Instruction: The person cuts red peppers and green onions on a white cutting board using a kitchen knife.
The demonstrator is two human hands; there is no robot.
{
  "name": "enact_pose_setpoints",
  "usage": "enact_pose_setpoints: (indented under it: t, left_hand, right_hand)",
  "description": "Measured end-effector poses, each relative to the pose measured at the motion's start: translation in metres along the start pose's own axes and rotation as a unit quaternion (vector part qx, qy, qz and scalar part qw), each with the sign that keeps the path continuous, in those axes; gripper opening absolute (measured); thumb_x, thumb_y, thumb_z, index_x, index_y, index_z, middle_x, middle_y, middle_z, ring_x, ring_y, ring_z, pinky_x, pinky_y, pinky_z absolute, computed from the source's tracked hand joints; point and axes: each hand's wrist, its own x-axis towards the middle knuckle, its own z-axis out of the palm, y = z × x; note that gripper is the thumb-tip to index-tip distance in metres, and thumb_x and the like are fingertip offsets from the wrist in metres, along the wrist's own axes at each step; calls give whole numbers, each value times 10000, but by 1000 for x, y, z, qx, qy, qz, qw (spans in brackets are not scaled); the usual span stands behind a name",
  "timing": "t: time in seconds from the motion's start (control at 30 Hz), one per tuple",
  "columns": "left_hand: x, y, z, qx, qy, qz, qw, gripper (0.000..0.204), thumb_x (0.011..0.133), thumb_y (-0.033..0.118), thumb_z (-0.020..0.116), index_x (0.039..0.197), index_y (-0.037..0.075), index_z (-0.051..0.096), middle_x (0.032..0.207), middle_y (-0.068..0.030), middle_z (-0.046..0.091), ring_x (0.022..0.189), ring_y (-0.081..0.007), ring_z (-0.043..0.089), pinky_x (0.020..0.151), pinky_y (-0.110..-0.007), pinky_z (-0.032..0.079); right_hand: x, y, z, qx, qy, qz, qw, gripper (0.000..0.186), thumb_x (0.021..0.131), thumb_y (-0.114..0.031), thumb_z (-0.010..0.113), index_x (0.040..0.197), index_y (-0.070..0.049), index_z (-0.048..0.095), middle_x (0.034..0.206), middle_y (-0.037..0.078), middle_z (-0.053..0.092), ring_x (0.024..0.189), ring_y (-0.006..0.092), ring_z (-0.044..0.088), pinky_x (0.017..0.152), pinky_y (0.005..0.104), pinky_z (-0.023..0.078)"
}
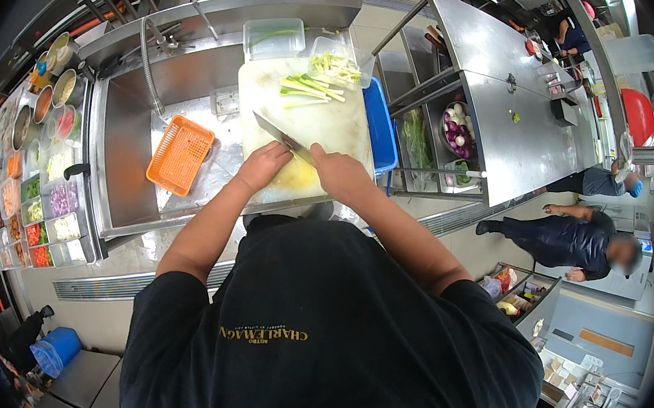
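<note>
Black shirt, person's own, yellow lettering across it, inverted in view. Both forearms extended forward, converging. Right hand: closed round the handle of a knife, blade slanting forward-left over the board. Left hand: knuckles forward, fingers curled beside the blade; whether it grips anything, cannot tell. Beneath both: pale cutting board, yellow-green patch between the hands. Left of the left hand: orange basket, perforated, in a steel sink. Right of the right hand: blue bin. Ahead of the hands: green-and-white stalks, on the board; beyond, clear container.
</note>
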Motion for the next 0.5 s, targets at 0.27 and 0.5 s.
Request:
enact_pose_setpoints:
  t: [0.27, 0.5]
  left_hand:
    - [-7, -1, 4, 0, 46, 11, 999, 243, 903, 91, 675, 1122, 46, 769, 1156, -86, 765, 1108, -263, 741, 946, -374, 642]
    - [-12, -2, 8, -25, 47, -11, 999, 226, 910, 88, 695, 1121, 61, 773, 1155, -82, 771, 1095, -270, 748, 927, -381, 645]
  right_hand:
    - [26, -16, 18, 9, 30, 16, 999, 182, 1076, -99, 536, 1239, -22, 504, 898, 277, 762, 858, 497, 763, 748, 609, 592]
    - [27, -18, 33, 62, 35, 9, 997, 185, 1118, -164, 543, 1235, -28, 499, 906, 291, 762, 878, 511, 761, 755, 622, 586]
